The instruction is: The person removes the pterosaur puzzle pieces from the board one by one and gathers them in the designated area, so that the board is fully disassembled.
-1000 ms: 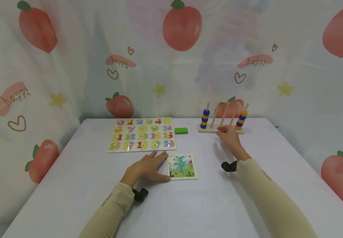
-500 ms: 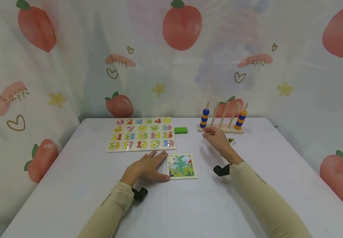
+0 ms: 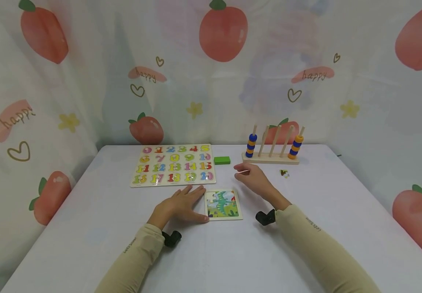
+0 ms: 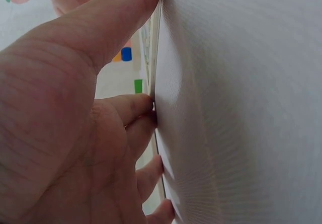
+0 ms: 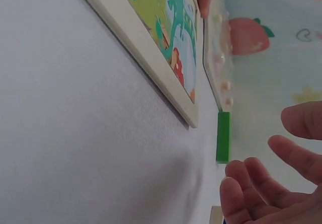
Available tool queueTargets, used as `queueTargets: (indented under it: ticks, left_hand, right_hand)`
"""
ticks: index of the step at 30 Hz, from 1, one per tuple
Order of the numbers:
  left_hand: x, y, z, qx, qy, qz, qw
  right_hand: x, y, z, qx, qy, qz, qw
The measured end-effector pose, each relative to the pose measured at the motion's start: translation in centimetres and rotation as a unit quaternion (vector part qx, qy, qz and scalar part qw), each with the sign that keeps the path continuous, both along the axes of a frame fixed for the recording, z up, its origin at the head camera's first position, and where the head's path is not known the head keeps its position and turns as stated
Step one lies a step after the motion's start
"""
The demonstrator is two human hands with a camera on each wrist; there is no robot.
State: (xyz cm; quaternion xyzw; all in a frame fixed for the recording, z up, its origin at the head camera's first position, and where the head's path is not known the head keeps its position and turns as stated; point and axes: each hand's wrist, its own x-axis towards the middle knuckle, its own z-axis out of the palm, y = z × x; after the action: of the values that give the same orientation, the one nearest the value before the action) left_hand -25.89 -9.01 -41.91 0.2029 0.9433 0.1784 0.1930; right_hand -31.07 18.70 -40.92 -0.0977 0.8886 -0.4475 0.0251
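My left hand [image 3: 190, 203] lies flat on the white table [image 3: 211, 252], fingers straight. Its thumb rests against the left edge of a square dinosaur jigsaw board [image 3: 223, 204]. The left wrist view shows that hand [image 4: 75, 108] pressed to the tabletop. My right hand [image 3: 245, 170] hovers just above and to the right of the jigsaw, pinching what looks like a small pale flat puzzle piece [image 3: 242, 172] at its fingertips. In the right wrist view the curled fingers [image 5: 271, 183] show beside the jigsaw board [image 5: 161, 43], and the piece itself is out of sight.
A number board [image 3: 174, 165] lies behind the left hand, with a green block [image 3: 222, 160] to its right. At the back right stands a wooden peg rack [image 3: 273, 148] with blue and orange rings. One loose puzzle piece [image 3: 284, 173] lies in front of it.
My right hand has drawn back from the foot of the peg rack, leftward toward the jigsaw, uncovering a loose piece on the table. The left hand has stayed put.
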Motion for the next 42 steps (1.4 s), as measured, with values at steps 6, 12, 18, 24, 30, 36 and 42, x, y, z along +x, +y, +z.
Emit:
queueTargets:
  ticks: [6,12,18,24,30,36,42]
  left_hand:
    - [0.0,0.1,0.0,-0.006,0.001,0.003,1.0]
    - [0.0,0.0,-0.1,-0.007,0.001,0.003,1.0]
    - [0.0,0.0,0.0,-0.005,-0.002,0.002,1.0]
    - [-0.2,0.0,0.0,-0.011,0.003,-0.004,0.9999]
    - [-0.2,0.0,-0.2,-0.01,0.0,0.0,1.0]
    - [-0.1,0.0,-0.1,-0.009,0.001,0.001,1.0]
    - [-0.2,-0.1,-0.2,-0.011,0.003,-0.006,0.9999]
  right_hand:
    - [0.4,-0.9,-0.2,0.009,-0.011,0.016,0.9998]
    - [1.0,-1.7,-0.3,0.027,-0.01,0.045,0.9986]
    - [1.5,-2.6,-0.5,0.05,-0.007,0.071,0.9962]
    - [1.6,-3.3,-0.8,0.068,-0.004,0.095,0.9931]
    - [1.4,-3.6,-1.5,0.076,-0.019,0.105,0.9913]
    - [1.4,-3.7,-1.6,0.097,-0.013,0.125,0.9873]
    - [1.4,-4.0,-1.6,0.118,-0.01,0.142,0.9828]
